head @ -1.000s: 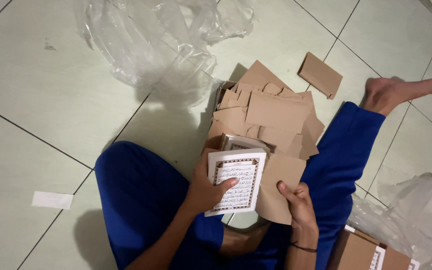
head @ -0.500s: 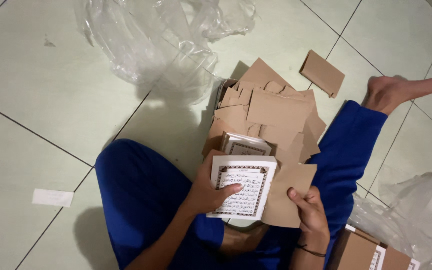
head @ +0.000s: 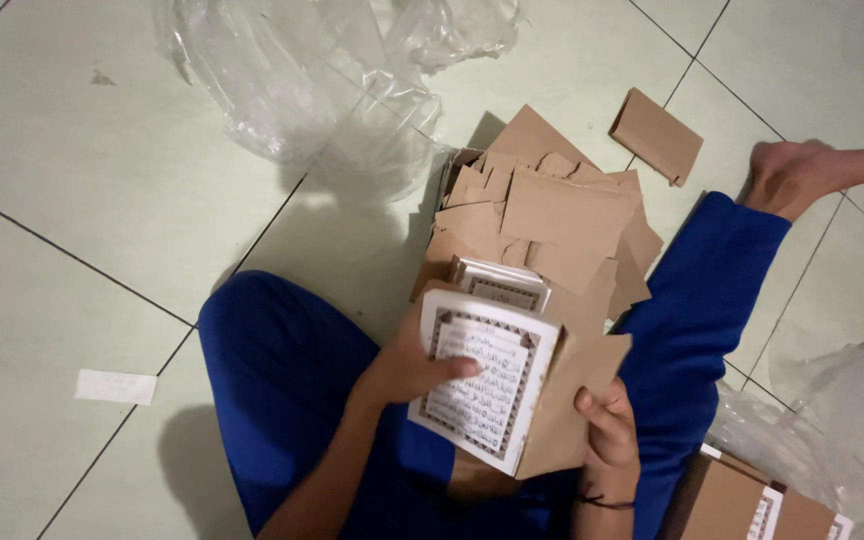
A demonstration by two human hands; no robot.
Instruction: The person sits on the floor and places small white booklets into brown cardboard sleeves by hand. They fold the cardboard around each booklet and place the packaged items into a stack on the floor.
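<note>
I sit on a tiled floor in blue trousers. My left hand (head: 407, 368) grips a small white booklet (head: 487, 388) with an ornate brown border, thumb lying across its page. My right hand (head: 607, 430) holds a brown paper cover (head: 572, 405) wrapped along the booklet's right edge. Just beyond lies another bordered booklet (head: 500, 283) on top of a heap of brown paper covers (head: 552, 215).
Crumpled clear plastic (head: 322, 80) lies on the floor at the top, and more plastic (head: 842, 420) at the right. A single brown cover (head: 657, 135) sits apart. My bare foot (head: 802, 175) shows at right. A white paper slip (head: 115, 386) lies left. Brown-covered booklets (head: 742, 500) sit bottom right.
The booklet and brown cover have moved slightly lower and toward me, and the cover now sits closer around the booklet's right edge.
</note>
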